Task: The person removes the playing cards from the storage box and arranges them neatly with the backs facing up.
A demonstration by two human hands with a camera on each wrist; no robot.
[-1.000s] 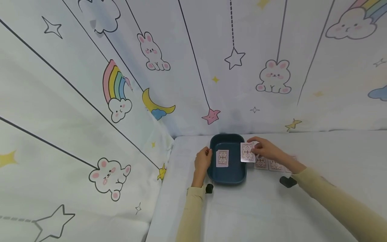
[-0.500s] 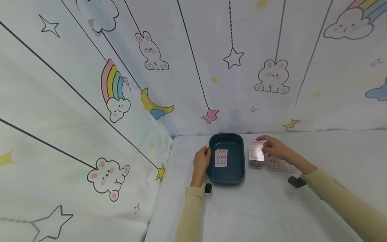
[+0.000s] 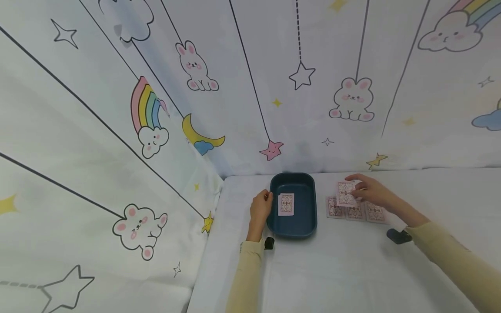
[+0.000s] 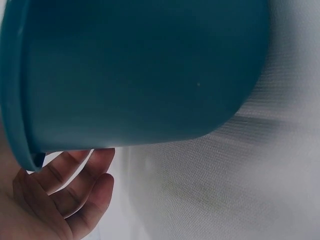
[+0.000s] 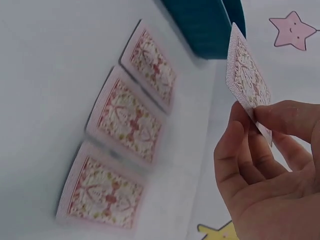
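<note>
One card is pinched aloft by the right hand.

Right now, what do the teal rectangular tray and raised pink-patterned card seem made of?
Teal rectangular tray: probably satin plastic, given its soft sheen and seamless curve. Raised pink-patterned card: likely coated paper, possibly plastic; thin, flat, printed; finish unclear.

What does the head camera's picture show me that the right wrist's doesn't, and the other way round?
Only the head view: the left hand at the rim of the blue tray, the card inside the tray, and the printed rainbow.

Only the right wrist view: the inner side of the right hand, and the three table cards with nothing in front of them.

Both: the right hand, its pinched card, those three cards, part of the tray, and the pink star.
</note>
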